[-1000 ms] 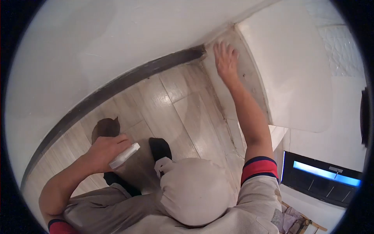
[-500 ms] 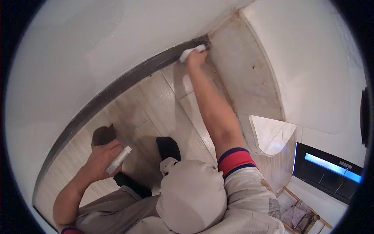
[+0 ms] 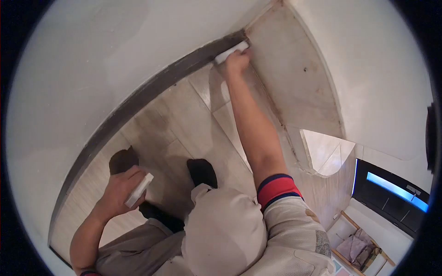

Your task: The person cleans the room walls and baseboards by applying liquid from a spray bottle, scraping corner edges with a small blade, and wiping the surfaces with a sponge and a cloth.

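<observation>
My right hand (image 3: 238,62) reaches out at full arm's length, its fingers closed on a white sponge (image 3: 230,52). That sponge lies along the dark grey baseboard (image 3: 154,89), close to the corner where it meets a stained panel (image 3: 292,69). Nearer my body, my left hand (image 3: 119,191) is closed around a second white sponge (image 3: 139,190), a flat rectangular block held clear of the floor over my lower leg. Part of each sponge is covered by the fingers.
Wood-look floor tiles (image 3: 184,112) lie under my feet, one of them in a dark sock (image 3: 201,173). The stained panel stands right beside my right arm. At right are a dark screen (image 3: 391,195) and a wooden-framed rack (image 3: 352,221) with cloth in it.
My right hand and its sponge have shifted slightly up in the view, still by the corner, and the sponge looks straighter. My left hand stays nearly in place. The view has tilted a little.
</observation>
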Demonstrator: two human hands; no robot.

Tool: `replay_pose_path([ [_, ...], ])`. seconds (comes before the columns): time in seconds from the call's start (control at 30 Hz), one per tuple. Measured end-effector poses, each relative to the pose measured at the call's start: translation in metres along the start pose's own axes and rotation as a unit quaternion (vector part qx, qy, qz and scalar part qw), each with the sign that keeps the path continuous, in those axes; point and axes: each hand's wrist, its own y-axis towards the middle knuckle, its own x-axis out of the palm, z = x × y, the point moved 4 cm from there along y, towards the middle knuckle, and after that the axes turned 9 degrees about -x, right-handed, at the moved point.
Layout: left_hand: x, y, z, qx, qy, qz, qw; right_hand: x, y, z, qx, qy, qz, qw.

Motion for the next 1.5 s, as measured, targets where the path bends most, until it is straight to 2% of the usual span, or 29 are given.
replay_pose_path([
  [0.07,0.003,-0.002,-0.001,0.001,0.004,0.001,1.000,0.010,0.020,-0.001,0.018,-0.010,0.030,0.999],
  [0.1,0.002,-0.001,-0.002,0.006,0.008,0.006,1.000,0.013,-0.002,-0.017,-0.004,-0.044,0.008,0.999],
  [0.2,0.001,-0.003,-0.006,-0.004,-0.008,0.003,1.000,-0.002,-0.055,-0.035,-0.244,-0.041,-0.080,0.966],
  [0.23,-0.001,-0.003,-0.007,-0.006,-0.005,-0.003,1.000,-0.011,-0.041,-0.034,-0.316,-0.065,-0.025,0.946],
  [0.33,0.001,-0.007,-0.006,-0.017,-0.009,-0.020,1.000,-0.032,0.021,-0.053,-0.202,-0.151,-0.108,0.962],
  [0.43,0.002,-0.006,-0.005,0.002,0.004,-0.010,1.000,-0.009,0.023,-0.033,-0.400,-0.279,-0.127,0.864],
  [0.53,0.002,-0.006,-0.006,-0.010,0.001,-0.016,1.000,-0.009,0.041,-0.039,-0.430,-0.343,-0.212,0.808],
  [0.57,0.003,-0.006,-0.005,-0.015,0.001,-0.013,1.000,-0.012,0.054,-0.041,-0.307,-0.236,-0.241,0.890],
  [0.67,0.001,-0.003,-0.002,-0.004,0.009,-0.021,1.000,-0.004,0.036,-0.050,-0.371,-0.364,-0.271,0.810],
  [0.7,0.002,-0.004,-0.002,0.004,0.016,-0.022,1.000,-0.002,0.025,-0.049,-0.411,-0.337,-0.246,0.810],
  [0.8,-0.003,-0.005,-0.005,0.009,0.004,-0.001,1.000,-0.019,0.043,-0.061,-0.428,-0.311,-0.253,0.810],
  [0.83,-0.001,-0.006,-0.004,0.008,-0.008,0.006,1.000,-0.028,0.054,-0.065,-0.278,-0.142,-0.230,0.922],
  [0.93,0.008,-0.002,-0.004,-0.015,-0.011,0.049,0.999,-0.014,0.025,-0.053,-0.256,-0.220,-0.286,0.897],
  [0.97,0.006,0.001,-0.004,-0.010,-0.020,0.070,0.997,0.000,0.009,-0.034,-0.357,-0.230,-0.270,0.864],
  [1.0,0.005,0.005,-0.003,-0.007,-0.029,0.092,0.995,-0.004,-0.022,-0.042,-0.429,-0.227,-0.265,0.833],
  [1.07,0.003,0.015,-0.008,-0.002,-0.055,0.134,0.989,-0.015,-0.058,-0.055,-0.430,-0.169,-0.367,0.807],
  [1.17,-0.002,0.048,-0.010,-0.002,-0.080,0.169,0.982,-0.017,-0.013,-0.060,-0.415,-0.212,-0.214,0.858],
  [1.27,-0.006,0.098,0.006,0.026,-0.078,0.197,0.977,-0.002,-0.046,-0.049,-0.461,-0.181,-0.266,0.827],
  [1.3,-0.004,0.113,0.010,0.031,-0.069,0.214,0.974,0.007,-0.073,-0.030,-0.503,-0.066,-0.256,0.823],
  [1.33,0.000,0.125,0.012,0.038,-0.082,0.232,0.969,0.003,-0.095,-0.027,-0.359,-0.035,-0.390,0.847],
  [1.37,0.006,0.134,0.013,0.045,-0.096,0.247,0.963,-0.012,-0.100,-0.036,-0.297,-0.016,-0.389,0.872],
  [1.43,0.009,0.142,0.013,0.039,-0.110,0.260,0.959,-0.027,-0.084,-0.060,-0.258,-0.026,-0.296,0.919],
  [1.5,0.024,0.143,0.016,0.015,-0.120,0.235,0.964,-0.044,-0.048,-0.059,-0.280,-0.104,-0.109,0.948],
])
